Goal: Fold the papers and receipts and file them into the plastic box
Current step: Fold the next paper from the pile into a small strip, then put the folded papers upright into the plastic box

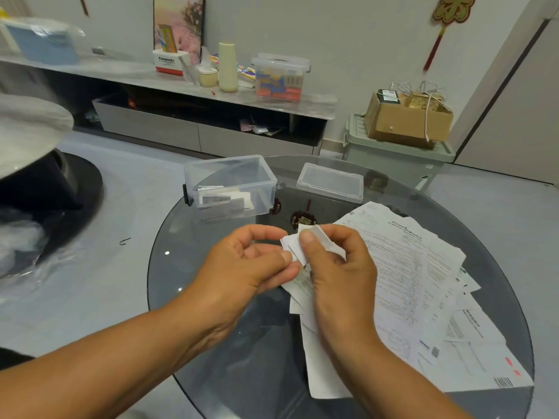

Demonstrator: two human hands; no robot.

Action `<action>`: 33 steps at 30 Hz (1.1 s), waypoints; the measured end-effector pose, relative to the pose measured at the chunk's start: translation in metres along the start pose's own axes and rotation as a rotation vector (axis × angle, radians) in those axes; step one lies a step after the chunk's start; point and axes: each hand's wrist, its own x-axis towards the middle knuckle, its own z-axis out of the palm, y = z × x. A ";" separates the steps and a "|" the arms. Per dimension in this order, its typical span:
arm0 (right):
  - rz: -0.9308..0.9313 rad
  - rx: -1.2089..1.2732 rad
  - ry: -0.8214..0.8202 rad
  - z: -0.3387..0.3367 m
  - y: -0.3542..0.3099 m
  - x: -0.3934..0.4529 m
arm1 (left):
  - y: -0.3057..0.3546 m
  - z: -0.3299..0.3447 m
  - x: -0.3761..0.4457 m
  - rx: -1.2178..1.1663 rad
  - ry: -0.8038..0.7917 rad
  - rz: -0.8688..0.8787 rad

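Above the middle of the round glass counter [193, 297], the left hand [242, 267] and the right hand [338, 267] each have a closed grip on one small folded receipt [295, 247], thumbs pinching it from either side, its short length running up and away from the person. The open plastic box [230, 186], already holding a few folded slips, stands at the far edge with its long side running left to right, and its lid [329, 182] lies flat just to its right. A loose spread of papers [423, 285] covers the counter's right half, reaching under the right hand.
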 end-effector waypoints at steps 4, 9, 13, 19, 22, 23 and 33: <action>-0.009 0.009 0.004 0.006 -0.001 0.000 | 0.003 -0.001 0.001 0.075 -0.042 0.047; 0.107 0.077 -0.061 0.013 0.000 0.006 | 0.004 -0.006 0.004 0.184 -0.019 0.108; 0.152 0.014 -0.252 0.005 -0.012 0.024 | 0.022 -0.018 0.014 0.342 -0.074 0.134; -0.082 -0.520 -0.398 -0.003 -0.043 0.048 | 0.062 -0.044 0.042 1.204 -0.025 0.465; -0.072 -0.474 -0.322 0.006 -0.059 0.065 | 0.081 -0.069 0.067 1.740 0.153 0.652; -0.071 -0.462 -0.308 0.008 -0.064 0.071 | 0.084 -0.077 0.073 1.817 0.178 0.613; -0.316 -0.736 -0.430 0.043 -0.102 0.096 | 0.088 -0.082 0.038 1.792 -0.103 0.261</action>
